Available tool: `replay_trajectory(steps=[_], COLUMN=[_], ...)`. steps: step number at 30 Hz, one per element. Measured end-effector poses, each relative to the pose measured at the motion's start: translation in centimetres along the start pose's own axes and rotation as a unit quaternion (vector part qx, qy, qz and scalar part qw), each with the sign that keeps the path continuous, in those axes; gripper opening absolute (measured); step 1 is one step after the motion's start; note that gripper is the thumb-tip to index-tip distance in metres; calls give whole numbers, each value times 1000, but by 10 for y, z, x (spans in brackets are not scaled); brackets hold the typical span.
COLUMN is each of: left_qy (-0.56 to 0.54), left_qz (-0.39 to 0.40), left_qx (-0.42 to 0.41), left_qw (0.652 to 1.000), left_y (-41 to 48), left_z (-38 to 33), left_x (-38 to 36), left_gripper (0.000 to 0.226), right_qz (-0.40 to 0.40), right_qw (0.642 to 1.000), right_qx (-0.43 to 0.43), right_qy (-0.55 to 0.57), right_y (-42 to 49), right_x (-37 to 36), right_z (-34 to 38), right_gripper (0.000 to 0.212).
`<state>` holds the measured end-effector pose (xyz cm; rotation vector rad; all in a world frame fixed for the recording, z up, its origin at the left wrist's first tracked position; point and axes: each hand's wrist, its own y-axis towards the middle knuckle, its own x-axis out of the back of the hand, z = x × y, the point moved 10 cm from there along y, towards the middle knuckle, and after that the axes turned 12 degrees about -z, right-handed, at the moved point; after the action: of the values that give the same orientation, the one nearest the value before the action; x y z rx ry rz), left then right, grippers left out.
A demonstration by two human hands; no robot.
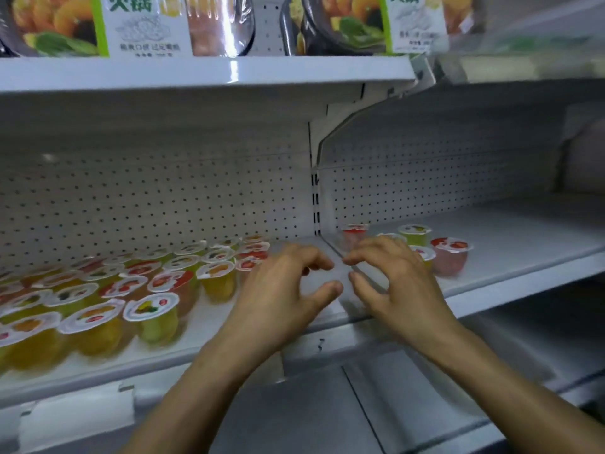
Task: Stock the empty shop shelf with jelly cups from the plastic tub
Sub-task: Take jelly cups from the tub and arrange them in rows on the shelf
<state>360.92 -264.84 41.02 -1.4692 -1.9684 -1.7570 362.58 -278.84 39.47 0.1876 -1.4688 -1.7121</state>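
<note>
Several jelly cups [150, 319] with fruit-printed lids stand in rows on the left section of the white shelf [229, 326]. A few more jelly cups [453, 257] stand on the right section, some partly hidden behind my right hand [396, 283]. My left hand [284, 290] and my right hand hover side by side over the shelf where the two sections meet. Both have loosely curled fingers and I see nothing held in them. A clear divider edge [334, 249] runs between the fingertips. The plastic tub is out of view.
A white pegboard back wall [163, 198] closes the shelf behind. The shelf above [196, 73] carries large food boxes and hangs low over the cups. The right section [523, 237] stretches on past the few cups. A lower shelf [327, 404] lies under my forearms.
</note>
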Motion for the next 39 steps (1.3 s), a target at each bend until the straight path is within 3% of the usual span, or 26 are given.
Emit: replay_trajectory(steps=[5,10,13,19,27,35,39], left_qy=[-62,93,120,72,76,115,164], left_qz=[-20,-40,-54,-63,-69,-165,-233], left_qx=[19,52,67,95,101,121,119], left_qw=[998,994,989,991,989,972,951], left_y=[22,38,42,46,45,4,-29], left_z=[-48,-56,-55,-51,-37,11,36], left_x=[-70,-114,-121,-126,-111,-34,18], left_gripper=[48,68,62,49,46,45,42], right_qz=[-103,10,35,16,-9,-14,29], right_qw=[989,978,976,976,975,980,977], right_qx=[-91,-202,-215,-215,-218,-169,-141], right_qy=[-58,-48,-11,20,28,105,158], right_y=[-1,-8,-11,-10,-8,-5,-7], right_x=[77,74,64,54,45,15,-15], right_z=[-75,-137,-145,-153,-147,-74,-27], right_gripper=[34,50,48,34,33,34,35])
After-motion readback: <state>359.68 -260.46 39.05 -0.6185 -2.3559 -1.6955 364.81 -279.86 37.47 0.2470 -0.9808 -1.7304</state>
